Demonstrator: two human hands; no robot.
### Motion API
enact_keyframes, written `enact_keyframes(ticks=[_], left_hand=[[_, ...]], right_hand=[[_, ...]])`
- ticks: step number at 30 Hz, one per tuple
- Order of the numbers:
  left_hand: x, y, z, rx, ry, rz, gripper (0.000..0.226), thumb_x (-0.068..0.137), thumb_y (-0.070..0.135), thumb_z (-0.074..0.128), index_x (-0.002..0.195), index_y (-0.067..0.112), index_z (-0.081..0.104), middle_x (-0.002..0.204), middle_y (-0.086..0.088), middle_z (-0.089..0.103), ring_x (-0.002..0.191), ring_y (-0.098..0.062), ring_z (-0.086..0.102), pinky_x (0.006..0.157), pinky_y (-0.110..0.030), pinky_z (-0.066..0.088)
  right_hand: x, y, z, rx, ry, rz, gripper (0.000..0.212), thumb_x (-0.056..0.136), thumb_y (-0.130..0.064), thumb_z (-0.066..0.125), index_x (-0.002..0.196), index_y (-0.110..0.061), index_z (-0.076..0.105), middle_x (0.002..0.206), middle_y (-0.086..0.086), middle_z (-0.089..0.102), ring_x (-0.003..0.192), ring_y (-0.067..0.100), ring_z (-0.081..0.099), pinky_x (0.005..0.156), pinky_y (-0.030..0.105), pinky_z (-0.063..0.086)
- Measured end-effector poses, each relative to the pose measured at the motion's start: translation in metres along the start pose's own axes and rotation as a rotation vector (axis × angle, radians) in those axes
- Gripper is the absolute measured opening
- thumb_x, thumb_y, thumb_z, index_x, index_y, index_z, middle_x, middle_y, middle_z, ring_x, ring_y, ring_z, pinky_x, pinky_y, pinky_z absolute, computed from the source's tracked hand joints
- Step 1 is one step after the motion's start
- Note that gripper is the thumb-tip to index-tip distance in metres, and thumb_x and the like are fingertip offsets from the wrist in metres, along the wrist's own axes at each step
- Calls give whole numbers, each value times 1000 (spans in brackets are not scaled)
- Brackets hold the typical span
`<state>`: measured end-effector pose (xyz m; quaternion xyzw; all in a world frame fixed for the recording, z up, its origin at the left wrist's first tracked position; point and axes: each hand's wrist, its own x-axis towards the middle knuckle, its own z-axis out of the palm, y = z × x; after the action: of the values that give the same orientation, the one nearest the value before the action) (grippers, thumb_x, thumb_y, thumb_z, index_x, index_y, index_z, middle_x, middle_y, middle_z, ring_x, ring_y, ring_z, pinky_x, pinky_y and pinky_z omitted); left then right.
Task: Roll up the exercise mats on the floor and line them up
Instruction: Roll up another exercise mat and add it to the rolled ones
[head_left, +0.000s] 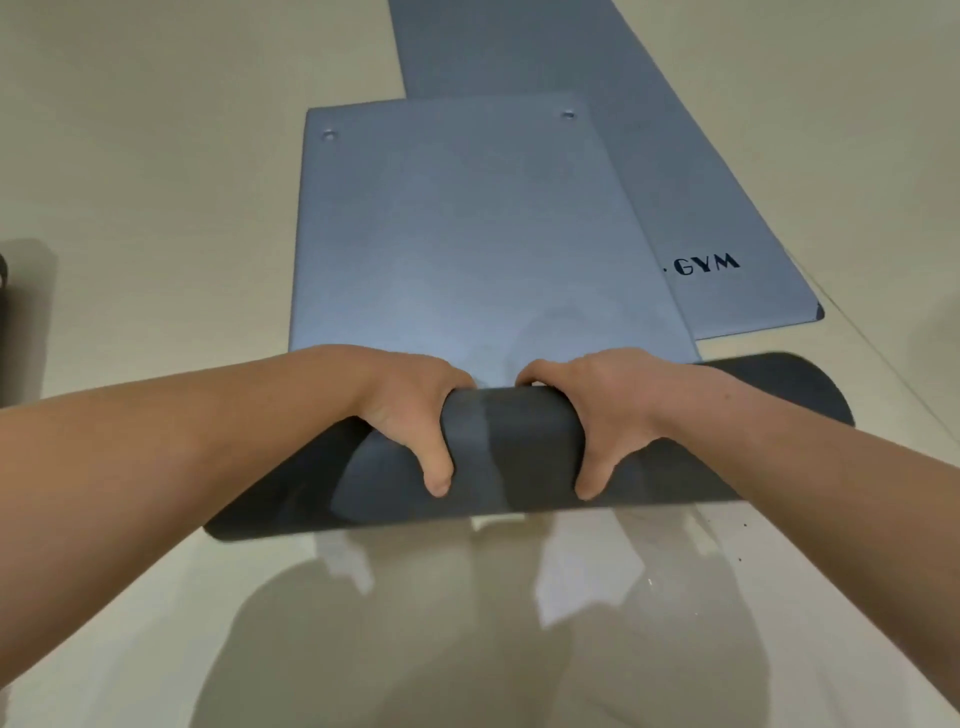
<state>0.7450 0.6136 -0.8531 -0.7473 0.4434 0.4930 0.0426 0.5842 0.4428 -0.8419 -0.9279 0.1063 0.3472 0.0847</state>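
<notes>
Pale glossy floor (156, 649) is showing a soft shadow and reflection nearest the camera.

Both forearms are reaching forward and down, with the hands sitting close together at the middle of the roll (511, 447). The roll is dark grey on its outside and is lying crosswise on the floor; its ends are sticking out past both arms.

Left hand (410, 415) is gripping the roll, with the thumb pressing on the near face and the fingers curling over the top, out of sight. Right hand (602, 410) is gripping it the same way, with the thumb pointing down the near side. A narrow strip of roll is showing between the two hands.

Beyond the roll, the unrolled part of the near mat (467, 234) is lying flat on the floor, blue-grey side up and running away from the person. Two small eyelets (329, 135) are sitting at its far corners.

A second mat (727, 218), same colour, is lying flat farther off and to the right, angled. The near mat is overlapping its left edge. Dark lettering (706, 265) reading "GYM" is showing upside down near its close end.

A dark object (2, 280) is poking in at the left frame edge; I cannot tell what it is.
</notes>
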Motion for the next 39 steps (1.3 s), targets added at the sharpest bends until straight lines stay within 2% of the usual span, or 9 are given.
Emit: enact_keyframes(ticks=[5,9,13,19,25,30,32,35,39], left_hand=[[-19,8,32,21,-95,5,87,61,49,99,135,42,55,125,17,63,112,-14,66,98,-42,59],[-36,24,44,443,174,9,108,65,65,86,152,29,33,124,1,54,104,-23,61,87,-41,57],[-34,23,80,551,245,-217,160,59,80,83,163,17,-20,159,-19,23,140,-42,40,103,-57,50],[-24,-5,42,401,323,-151,126,46,81,80,149,35,24,116,3,53,100,-27,61,81,-42,54],[-26,-22,-5,109,249,-110,104,44,73,93,133,47,48,118,19,60,111,-19,64,98,-47,55],[-43,-19,24,571,614,-152,90,75,81,69,140,23,45,129,-1,51,110,-25,55,81,-40,51],[-46,-15,50,619,591,-177,98,84,75,64,152,13,31,149,-15,42,130,-35,48,95,-46,50],[-24,-16,82,591,455,-329,148,77,83,66,161,-2,-20,169,-34,-10,158,-54,1,122,-65,27],[9,-38,62,460,538,-341,152,69,82,72,162,2,-18,171,-28,-1,159,-50,4,122,-67,24]], right_hand=[[-5,-1,16,186,-264,-56,127,42,-48,104,147,-63,34,135,-28,56,129,16,56,106,44,50],[2,3,3,131,-61,-8,130,43,-61,99,156,-55,33,151,-23,45,140,15,48,107,42,45],[6,-2,-14,19,234,91,114,52,-77,88,152,-49,44,144,-14,51,130,17,55,93,39,49],[-13,-19,-24,97,284,67,87,72,-67,81,149,-47,48,142,-12,54,130,18,54,99,41,49],[-8,-56,8,-282,224,148,156,49,-89,78,165,-21,-1,164,16,25,152,39,26,116,61,34],[21,-39,-8,-274,270,81,151,39,-89,78,161,-33,10,147,6,46,135,31,47,107,52,40],[31,-33,-29,-205,233,65,147,34,-88,81,158,-41,17,138,-1,52,128,27,53,101,48,42],[44,-37,-43,-174,251,68,148,36,-84,87,161,-44,18,144,-3,50,133,27,50,101,47,42],[36,-39,-33,-147,531,101,120,60,-72,87,159,-37,28,150,2,46,134,28,48,106,47,43]])
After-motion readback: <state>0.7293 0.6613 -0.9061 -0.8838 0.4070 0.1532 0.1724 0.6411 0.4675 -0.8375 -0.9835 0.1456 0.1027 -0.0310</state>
